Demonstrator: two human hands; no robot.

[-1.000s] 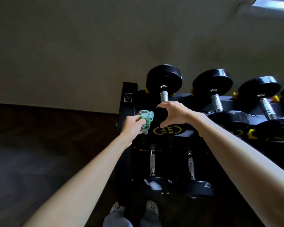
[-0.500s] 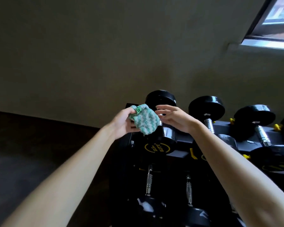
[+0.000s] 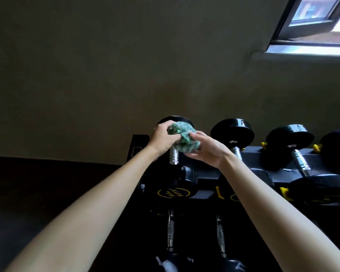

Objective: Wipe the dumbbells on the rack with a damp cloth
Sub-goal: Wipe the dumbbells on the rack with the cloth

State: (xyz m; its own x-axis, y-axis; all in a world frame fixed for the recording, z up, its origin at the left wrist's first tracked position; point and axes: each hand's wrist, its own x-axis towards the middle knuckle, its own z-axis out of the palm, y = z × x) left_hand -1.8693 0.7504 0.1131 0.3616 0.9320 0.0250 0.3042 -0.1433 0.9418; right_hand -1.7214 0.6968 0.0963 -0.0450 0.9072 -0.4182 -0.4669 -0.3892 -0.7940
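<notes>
Both hands have risen since half a second ago, and the cloth (image 3: 185, 138), then hanging from the left hand alone, is now bunched between the two. View has tilted upward; more of the window (image 3: 318, 20) shows at top right.

Hands: two, bare forearms.
- Left hand (image 3: 162, 140): fingers curled round the cloth's left side, gripping it.
- Right hand (image 3: 208, 150): thumb and fingers closed on the cloth's lower right edge, holding it from that side.

Cloth: one, green and white, crumpled into a ball. It sits in front of the far head of the leftmost dumbbell (image 3: 173, 157), just above that dumbbell's chrome handle. Contact with the head: cannot tell, since the hands and the cloth cover it.

Rack (image 3: 253, 156): black, two tiers visible, standing against an olive wall (image 3: 106, 75) on a dark floor (image 3: 37, 183).
- Top tier: four dumbbells counted. Leftmost, then second (image 3: 233, 130), third (image 3: 287, 134) and fourth (image 3: 338, 142), the last cut off by the right edge. All lie with their handles running front to back, black round heads, near heads with yellow ring markings.
- Lower tier: two dumbbells counted, left (image 3: 170, 230) and right (image 3: 220, 236), chrome handles catching the light, near heads dim at the bottom edge.
- Yellow tabs on the rack beside the heads: at least four, one at (image 3: 264, 145).

Window: one.
</notes>
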